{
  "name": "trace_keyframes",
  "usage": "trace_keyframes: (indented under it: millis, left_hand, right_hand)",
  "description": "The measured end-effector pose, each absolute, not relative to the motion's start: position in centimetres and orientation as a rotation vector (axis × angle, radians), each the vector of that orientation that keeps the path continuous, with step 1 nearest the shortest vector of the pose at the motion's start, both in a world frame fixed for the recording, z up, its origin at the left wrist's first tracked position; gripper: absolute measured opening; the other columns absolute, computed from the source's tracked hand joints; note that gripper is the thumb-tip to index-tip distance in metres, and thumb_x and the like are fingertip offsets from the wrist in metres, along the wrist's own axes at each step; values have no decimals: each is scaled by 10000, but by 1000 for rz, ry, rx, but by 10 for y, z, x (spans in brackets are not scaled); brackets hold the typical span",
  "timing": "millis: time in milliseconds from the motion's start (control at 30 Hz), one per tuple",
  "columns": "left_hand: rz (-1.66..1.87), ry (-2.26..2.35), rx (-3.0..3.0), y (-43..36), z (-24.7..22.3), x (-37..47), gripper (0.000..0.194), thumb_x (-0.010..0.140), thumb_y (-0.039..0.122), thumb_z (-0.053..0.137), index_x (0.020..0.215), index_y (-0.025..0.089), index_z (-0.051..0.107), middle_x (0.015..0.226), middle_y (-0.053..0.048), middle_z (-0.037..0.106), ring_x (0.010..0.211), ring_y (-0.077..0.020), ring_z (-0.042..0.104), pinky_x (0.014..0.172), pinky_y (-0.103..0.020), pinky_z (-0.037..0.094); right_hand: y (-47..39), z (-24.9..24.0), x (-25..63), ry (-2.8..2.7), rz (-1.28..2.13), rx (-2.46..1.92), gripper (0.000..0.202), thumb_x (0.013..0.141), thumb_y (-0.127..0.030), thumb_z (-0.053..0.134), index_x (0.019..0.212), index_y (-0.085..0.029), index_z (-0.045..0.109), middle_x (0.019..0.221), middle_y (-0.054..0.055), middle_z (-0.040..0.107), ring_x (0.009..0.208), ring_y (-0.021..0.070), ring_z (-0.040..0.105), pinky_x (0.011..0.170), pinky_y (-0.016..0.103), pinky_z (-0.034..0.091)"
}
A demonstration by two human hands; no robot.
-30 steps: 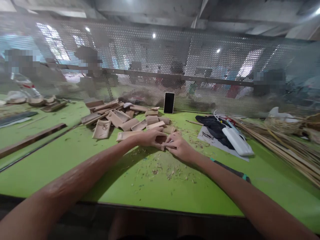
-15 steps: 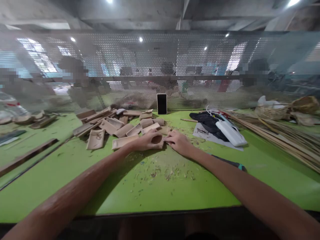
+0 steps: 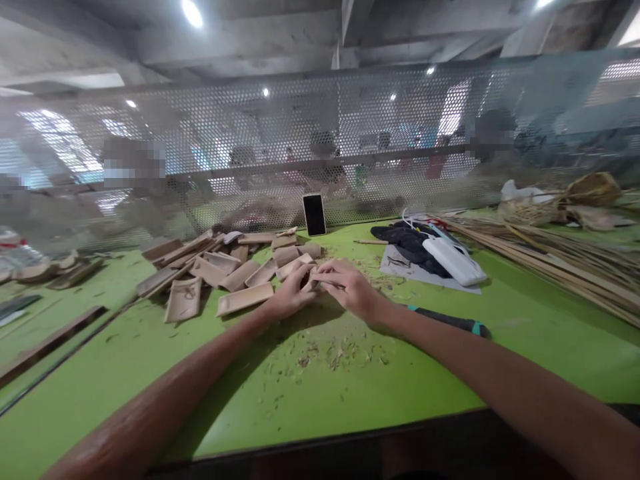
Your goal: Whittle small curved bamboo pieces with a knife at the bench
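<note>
My left hand (image 3: pixel 289 297) is closed around a curved bamboo piece (image 3: pixel 311 285), mostly hidden by the fingers. Close against it on the right, my right hand (image 3: pixel 353 291) pinches a thin, slender tool (image 3: pixel 329 279) whose tip meets the edge of the piece. The tool's exact kind is too small to make out. Just beyond my hands lies a heap of split bamboo pieces (image 3: pixel 245 275), and one trough-shaped bamboo piece (image 3: pixel 246 300) rests left of my left wrist. Pale shavings (image 3: pixel 340 352) are scattered on the green tabletop (image 3: pixel 300 407) below my hands.
A phone (image 3: pixel 314 215) stands upright against the perforated metal screen (image 3: pixel 280 173). To the right are dark cloth (image 3: pixel 407 243), a white power strip-like block (image 3: pixel 454 261), a black-and-teal handled tool (image 3: pixel 447 321) and long bamboo strips (image 3: pixel 545 267). People sit behind the screen.
The view has tilted and shifted slightly. The bamboo piece has turned in my left hand, so its hollow end shows less. My right hand has moved over its edge with the thin tool.
</note>
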State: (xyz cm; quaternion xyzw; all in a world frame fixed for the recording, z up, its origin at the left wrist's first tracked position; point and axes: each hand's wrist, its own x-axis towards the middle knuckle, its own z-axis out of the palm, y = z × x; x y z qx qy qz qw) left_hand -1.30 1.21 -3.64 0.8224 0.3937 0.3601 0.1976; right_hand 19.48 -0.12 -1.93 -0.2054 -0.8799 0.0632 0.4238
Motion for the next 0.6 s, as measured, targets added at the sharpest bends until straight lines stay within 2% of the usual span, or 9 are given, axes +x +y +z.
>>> trace_keyframes:
  millis: [133, 267, 333, 467, 600]
  left_hand:
    - [1020, 1026, 2270, 17, -42, -13, 295, 784, 337, 609, 1017, 170, 538, 975, -53, 606, 942, -234, 552, 836, -347, 486]
    - [1005, 1125, 2234, 18, -44, -13, 294, 719, 260, 564, 998, 172, 539, 967, -44, 617, 947, -242, 561, 850, -362, 481]
    - [983, 1151, 2227, 18, -44, -13, 299, 695, 250, 561, 983, 172, 542, 967, -42, 619, 960, -252, 567, 864, -374, 484]
    - [957, 1052, 2226, 17, -42, -13, 289, 739, 295, 546, 1000, 171, 549, 1002, -51, 632, 1000, -260, 579, 913, -394, 485]
    - [921, 1094, 2254, 18, -40, -12, 322, 709, 285, 560, 1011, 172, 564, 992, -41, 636, 1009, -265, 574, 927, -403, 481]
  right_hand:
    - [-2, -17, 194, -2293, 12, -460, 300, 965, -97, 539, 1195, -191, 707, 1157, 113, 677, 1087, 252, 566, 964, 470, 497]
    - [7, -21, 196, -2288, -126, -507, 327, 962, -78, 522, 1228, -179, 683, 1152, 123, 682, 1068, 260, 573, 907, 463, 510]
    - [6, -21, 196, -2286, -148, -524, 323, 958, -78, 528, 1228, -174, 678, 1152, 124, 677, 1050, 258, 577, 890, 463, 514]
    - [-1, -15, 193, -2340, -81, -445, 282, 959, -104, 553, 1202, -165, 681, 1145, 121, 664, 1073, 250, 570, 932, 459, 518]
    - [-4, -13, 192, -2288, -86, -518, 221, 984, -136, 519, 1097, -138, 708, 1035, 127, 665, 934, 234, 600, 811, 435, 556]
